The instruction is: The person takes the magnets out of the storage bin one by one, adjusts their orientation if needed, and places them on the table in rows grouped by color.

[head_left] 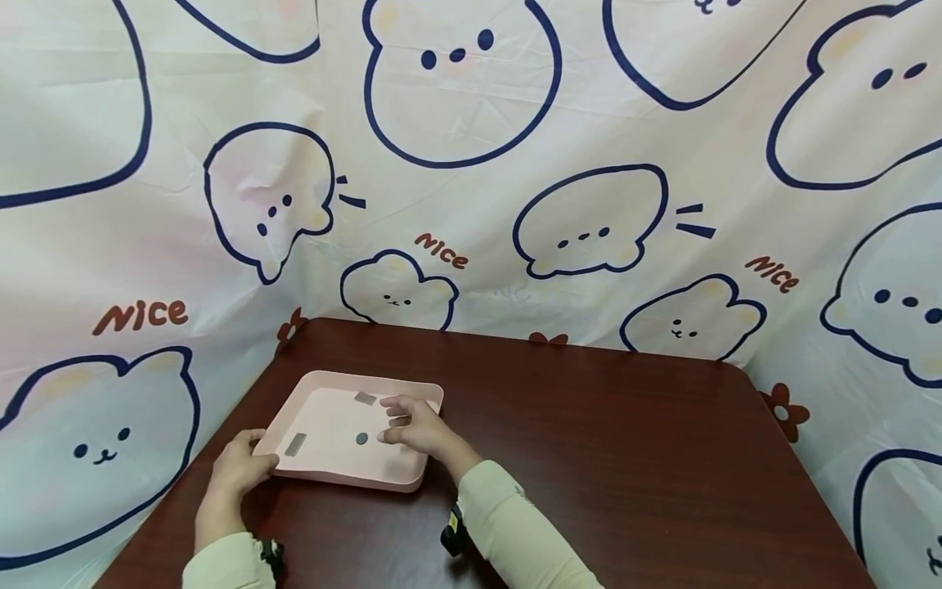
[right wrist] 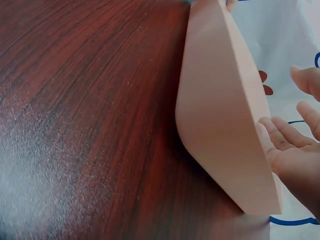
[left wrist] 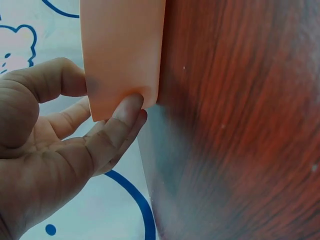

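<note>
A shallow pink tray (head_left: 334,474) with raised walls lies on the table. My left hand (head_left: 237,468) grips its near left corner, thumb over the rim; in the left wrist view the left hand (left wrist: 75,120) pinches the tray wall (left wrist: 122,50). Inside the tray are a grey rectangular piece (head_left: 295,444) at the left, another grey rectangle (head_left: 365,398) near the back, and a round grey disc (head_left: 361,438) toward the middle. Over the tray's right side is my right hand (head_left: 415,425), thumb and fingers apart, holding nothing. The right wrist view shows the right hand (right wrist: 295,150) beyond the tray wall (right wrist: 220,110).
The dark brown wooden table (head_left: 603,466) stretches to the right of the tray. A pale cloth (head_left: 471,204) printed with blue-outlined cartoon animals hangs around the table's back and sides. Each sleeve ends near a dark wrist strap (head_left: 454,532).
</note>
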Tool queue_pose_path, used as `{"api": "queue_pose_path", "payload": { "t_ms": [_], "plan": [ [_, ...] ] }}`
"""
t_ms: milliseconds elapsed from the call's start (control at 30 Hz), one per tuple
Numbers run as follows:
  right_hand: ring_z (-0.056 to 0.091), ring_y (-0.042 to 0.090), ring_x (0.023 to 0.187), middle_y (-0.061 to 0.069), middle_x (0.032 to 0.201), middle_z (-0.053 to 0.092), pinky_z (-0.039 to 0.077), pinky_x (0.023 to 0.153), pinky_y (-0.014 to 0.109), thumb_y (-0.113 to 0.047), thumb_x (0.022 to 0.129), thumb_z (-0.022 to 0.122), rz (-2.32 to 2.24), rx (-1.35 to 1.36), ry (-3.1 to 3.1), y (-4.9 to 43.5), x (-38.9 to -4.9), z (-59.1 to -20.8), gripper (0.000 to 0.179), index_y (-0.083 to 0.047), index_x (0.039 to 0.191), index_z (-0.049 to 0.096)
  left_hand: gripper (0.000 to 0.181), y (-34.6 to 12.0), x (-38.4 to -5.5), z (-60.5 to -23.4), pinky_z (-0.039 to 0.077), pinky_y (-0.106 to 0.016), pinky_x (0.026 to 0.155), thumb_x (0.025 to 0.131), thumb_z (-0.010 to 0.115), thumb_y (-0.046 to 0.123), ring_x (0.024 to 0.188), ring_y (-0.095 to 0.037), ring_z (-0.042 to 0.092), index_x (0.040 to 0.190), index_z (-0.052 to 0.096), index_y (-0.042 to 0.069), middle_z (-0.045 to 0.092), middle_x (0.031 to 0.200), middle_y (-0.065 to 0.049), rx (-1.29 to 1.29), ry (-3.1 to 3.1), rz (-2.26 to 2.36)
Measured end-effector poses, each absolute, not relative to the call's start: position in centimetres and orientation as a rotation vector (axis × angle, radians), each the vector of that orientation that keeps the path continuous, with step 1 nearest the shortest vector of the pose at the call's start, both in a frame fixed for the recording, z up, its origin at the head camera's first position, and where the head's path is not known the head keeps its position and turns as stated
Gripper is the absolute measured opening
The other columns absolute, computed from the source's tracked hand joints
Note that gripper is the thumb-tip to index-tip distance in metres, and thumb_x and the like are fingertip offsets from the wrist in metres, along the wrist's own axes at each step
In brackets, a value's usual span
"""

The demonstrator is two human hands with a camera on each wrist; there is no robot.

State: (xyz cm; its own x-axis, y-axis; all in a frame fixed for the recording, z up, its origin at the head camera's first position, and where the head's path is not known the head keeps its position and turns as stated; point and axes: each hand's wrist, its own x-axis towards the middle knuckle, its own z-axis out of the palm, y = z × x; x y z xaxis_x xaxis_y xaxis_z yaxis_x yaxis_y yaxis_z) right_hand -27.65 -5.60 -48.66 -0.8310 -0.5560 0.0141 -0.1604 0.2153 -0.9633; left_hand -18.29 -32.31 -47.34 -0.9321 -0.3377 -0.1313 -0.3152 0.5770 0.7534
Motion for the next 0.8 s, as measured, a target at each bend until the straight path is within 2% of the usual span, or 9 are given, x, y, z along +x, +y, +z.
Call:
{"api": "queue_pose_path", "payload": {
  "t_ms": [200, 433, 533, 600, 800],
  "plan": [
    [0.054, 0.027, 0.106, 0.017, 0.121, 0.054, 0.047, 0.081, 0.031, -0.008, 0.077, 0.074, -1.666, -0.589, 2.207, -6.1, -28.2, -49.4, 0.053, -0.002, 0.126, 0.055, 0.061, -32.2, -18.5, -47.4, 0.051, -0.031, 0.060, 0.076, 0.057, 0.001, 0.081, -0.033, 0.056, 0.127, 0.030, -0.017, 0.040, 0.115, -0.040, 0.585, -2.768, -1.364],
    [0.052, 0.029, 0.106, 0.018, 0.123, 0.052, 0.051, 0.066, 0.031, -0.007, 0.076, 0.073, -1.686, -0.510, 2.244, -7.2, -28.8, -50.0, 0.053, -0.002, 0.125, 0.056, 0.062, -32.3, -18.3, -47.0, 0.053, -0.035, 0.063, 0.076, 0.057, -0.003, 0.091, -0.041, 0.053, 0.129, 0.028, -0.017, 0.036, 0.118, -0.041, 0.593, -2.770, -1.412],
    [0.052, 0.027, 0.106, 0.017, 0.124, 0.052, 0.051, 0.065, 0.030, -0.009, 0.077, 0.073, -1.622, -0.504, 2.294, -7.7, -29.1, -49.9, 0.052, -0.005, 0.126, 0.056, 0.061, -32.4, -18.2, -46.8, 0.052, -0.034, 0.063, 0.075, 0.057, -0.003, 0.089, -0.039, 0.053, 0.129, 0.030, -0.016, 0.036, 0.118, -0.040, 0.597, -2.775, -1.401],
    [0.052, 0.028, 0.108, 0.016, 0.124, 0.052, 0.051, 0.067, 0.030, -0.011, 0.077, 0.073, -1.567, -0.503, 2.333, -8.0, -29.3, -50.0, 0.052, -0.006, 0.126, 0.056, 0.061, -32.4, -18.2, -46.8, 0.051, -0.033, 0.062, 0.074, 0.057, -0.003, 0.087, -0.038, 0.053, 0.129, 0.031, -0.015, 0.037, 0.118, -0.038, 0.597, -2.785, -1.382],
    [0.049, 0.030, 0.114, 0.016, 0.123, 0.053, 0.046, 0.085, 0.035, -0.011, 0.078, 0.074, -1.449, -0.467, 2.419, -8.4, -30.0, -50.0, 0.050, -0.007, 0.125, 0.057, 0.061, -32.6, -18.1, -47.1, 0.047, -0.031, 0.060, 0.074, 0.059, -0.002, 0.077, -0.029, 0.055, 0.128, 0.036, -0.014, 0.046, 0.112, -0.037, 0.577, -2.800, -1.330]
  ]
}}
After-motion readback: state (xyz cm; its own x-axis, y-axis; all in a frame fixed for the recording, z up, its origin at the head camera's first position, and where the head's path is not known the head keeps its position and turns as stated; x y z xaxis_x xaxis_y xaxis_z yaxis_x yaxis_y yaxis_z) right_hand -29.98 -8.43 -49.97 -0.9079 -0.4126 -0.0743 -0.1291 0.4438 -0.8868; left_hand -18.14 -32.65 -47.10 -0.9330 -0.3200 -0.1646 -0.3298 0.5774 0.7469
